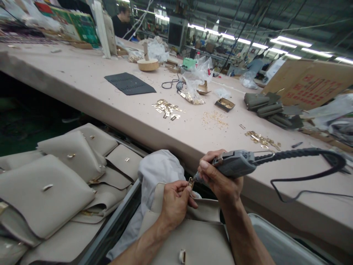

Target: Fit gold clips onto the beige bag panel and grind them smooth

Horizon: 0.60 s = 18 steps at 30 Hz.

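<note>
My right hand [223, 176] is wrapped round a grey electric screwdriver [234, 163], held tilted with its cable trailing off to the right. The tool's tip meets a small gold metal plate [191, 182]. My left hand [176, 202] pinches that plate between thumb and fingers, at the edge of a beige bag flap. The beige bag [198, 235] lies on my lap below both hands, with a metal clasp piece [182, 256] on its front. Part of the flap is hidden behind my left hand.
On the table [132, 114] lie gold plates [165, 107], small screws [215, 118], more gold fittings [261, 139] and a small box [224, 104]. Beige bags [44, 198] are piled at left. Grey-green folded pieces [264, 106] and a cardboard box [309, 82] stand at right.
</note>
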### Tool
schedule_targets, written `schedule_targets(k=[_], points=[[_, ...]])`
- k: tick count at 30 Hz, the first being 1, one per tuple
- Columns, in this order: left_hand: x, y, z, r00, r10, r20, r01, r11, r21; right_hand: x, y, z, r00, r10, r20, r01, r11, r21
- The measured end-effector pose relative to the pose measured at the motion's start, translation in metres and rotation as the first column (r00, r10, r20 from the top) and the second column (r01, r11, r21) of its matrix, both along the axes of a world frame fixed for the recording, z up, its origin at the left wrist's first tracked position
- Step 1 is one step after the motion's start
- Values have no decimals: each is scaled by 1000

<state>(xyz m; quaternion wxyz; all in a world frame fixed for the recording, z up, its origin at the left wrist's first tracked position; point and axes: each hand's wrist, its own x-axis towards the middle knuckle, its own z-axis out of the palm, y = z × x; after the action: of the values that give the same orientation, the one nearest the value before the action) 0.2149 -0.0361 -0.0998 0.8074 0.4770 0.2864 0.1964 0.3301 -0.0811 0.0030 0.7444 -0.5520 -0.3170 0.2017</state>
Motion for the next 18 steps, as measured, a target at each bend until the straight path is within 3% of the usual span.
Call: schedule_targets(k=[10,18], points=[[-3,-2,3,1000,16,-5,-16,1000,3,0,5,3,988,-150,21,150,989,3],[-4,-4,-2,1000,7,14,-7,1000,20,2,10,5,983,-178,31,179,984,-18]])
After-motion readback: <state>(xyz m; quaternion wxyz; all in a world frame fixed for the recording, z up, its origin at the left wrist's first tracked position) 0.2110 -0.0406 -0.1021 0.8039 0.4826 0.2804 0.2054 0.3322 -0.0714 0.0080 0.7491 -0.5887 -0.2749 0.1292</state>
